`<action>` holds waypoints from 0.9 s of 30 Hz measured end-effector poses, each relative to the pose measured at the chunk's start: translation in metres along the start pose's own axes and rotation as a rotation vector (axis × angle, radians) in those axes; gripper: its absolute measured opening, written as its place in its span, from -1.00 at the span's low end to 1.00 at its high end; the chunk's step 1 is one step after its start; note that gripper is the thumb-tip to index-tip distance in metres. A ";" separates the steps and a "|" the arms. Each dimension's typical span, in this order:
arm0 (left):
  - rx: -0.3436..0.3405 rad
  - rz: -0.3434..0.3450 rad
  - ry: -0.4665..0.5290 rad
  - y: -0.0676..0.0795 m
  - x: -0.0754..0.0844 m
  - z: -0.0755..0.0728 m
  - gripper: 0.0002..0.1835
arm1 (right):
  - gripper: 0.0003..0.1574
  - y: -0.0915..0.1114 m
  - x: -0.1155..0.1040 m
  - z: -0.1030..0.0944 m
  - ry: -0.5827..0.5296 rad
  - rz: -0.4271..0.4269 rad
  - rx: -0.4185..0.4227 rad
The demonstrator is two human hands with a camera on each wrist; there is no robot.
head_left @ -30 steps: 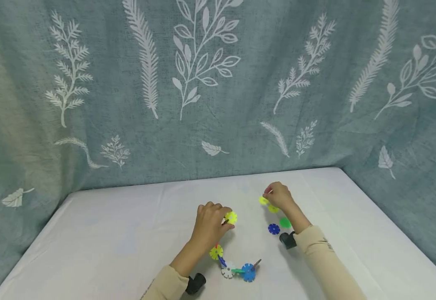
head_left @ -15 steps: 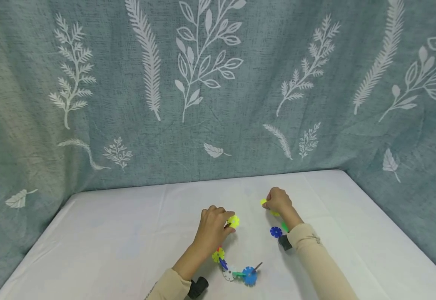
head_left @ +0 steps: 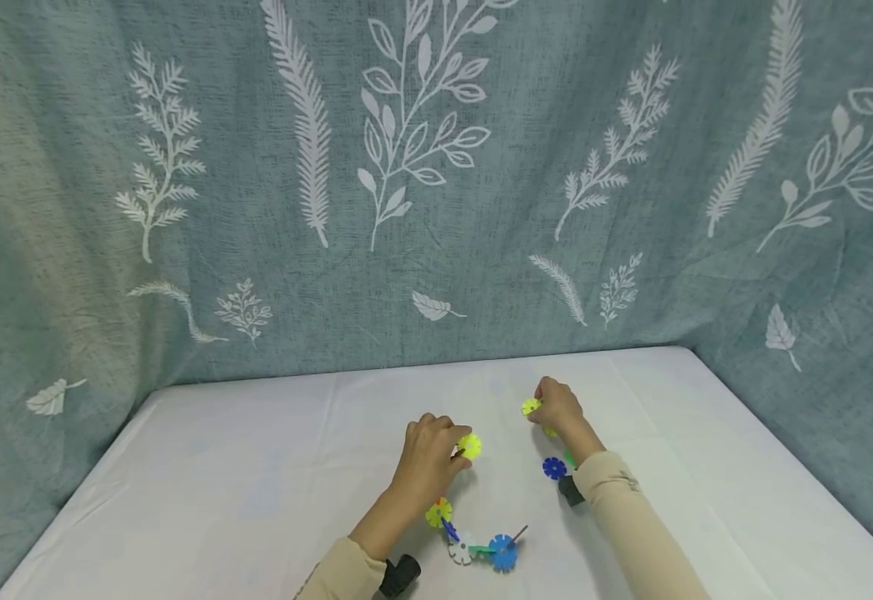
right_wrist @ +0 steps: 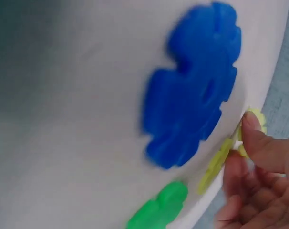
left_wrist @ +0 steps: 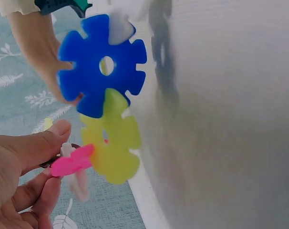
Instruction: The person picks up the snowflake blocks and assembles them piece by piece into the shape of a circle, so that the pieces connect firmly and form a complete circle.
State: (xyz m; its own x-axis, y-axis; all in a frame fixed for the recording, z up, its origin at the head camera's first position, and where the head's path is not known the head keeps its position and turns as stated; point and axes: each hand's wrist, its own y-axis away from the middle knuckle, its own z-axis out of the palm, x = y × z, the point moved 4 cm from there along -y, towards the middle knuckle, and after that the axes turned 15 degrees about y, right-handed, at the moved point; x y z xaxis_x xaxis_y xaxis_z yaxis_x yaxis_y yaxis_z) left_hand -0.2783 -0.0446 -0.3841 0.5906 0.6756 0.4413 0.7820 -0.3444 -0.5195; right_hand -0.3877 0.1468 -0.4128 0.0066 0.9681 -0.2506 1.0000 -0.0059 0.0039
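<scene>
My left hand [head_left: 430,454] pinches one end of a chain of interlocked flower-shaped plastic discs between thumb and fingers. A bright yellow disc [head_left: 469,446] is at its fingertips, and white and pink discs [left_wrist: 70,164] show there in the left wrist view. The chain curves down through a yellow disc [head_left: 439,512], a dark blue one, a white one [head_left: 460,551], a green one and a light blue one [head_left: 503,552], ending in a brown disc. At the back right, my right hand [head_left: 559,406] pinches a loose yellow flower disc [head_left: 530,407] at or just above the table.
Near the right hand lie another yellow disc [right_wrist: 215,167], a dark blue disc [head_left: 554,468] and a green disc [right_wrist: 159,207], partly covered by the sleeve in the head view. A white cloth covers the table [head_left: 256,483]. A patterned curtain [head_left: 331,317] hangs behind it.
The right hand's fingers have come down and closed on the yellow disc, and its forearm now covers more of the green disc. The left hand stays nearly still with the chain. The head view shifts slightly.
</scene>
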 end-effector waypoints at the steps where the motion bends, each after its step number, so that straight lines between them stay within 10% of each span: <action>1: -0.003 -0.001 0.002 0.000 0.000 0.000 -0.60 | -0.70 0.001 -0.001 -0.001 -0.018 -0.024 0.018; 10: 0.001 -0.027 -0.012 0.000 -0.001 -0.001 -0.63 | -0.88 0.050 -0.029 -0.014 -0.379 -0.337 0.037; 27: 0.031 -0.045 -0.004 0.000 -0.001 -0.006 -0.64 | -0.87 0.084 -0.046 -0.010 -0.399 -0.456 0.182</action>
State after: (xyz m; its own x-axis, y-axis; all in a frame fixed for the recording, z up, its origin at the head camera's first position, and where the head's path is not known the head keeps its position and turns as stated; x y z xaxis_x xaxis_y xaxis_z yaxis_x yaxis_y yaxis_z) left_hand -0.2781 -0.0489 -0.3802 0.5546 0.6921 0.4619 0.8009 -0.2936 -0.5218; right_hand -0.3039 0.1041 -0.3912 -0.4547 0.7153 -0.5306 0.8868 0.3085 -0.3440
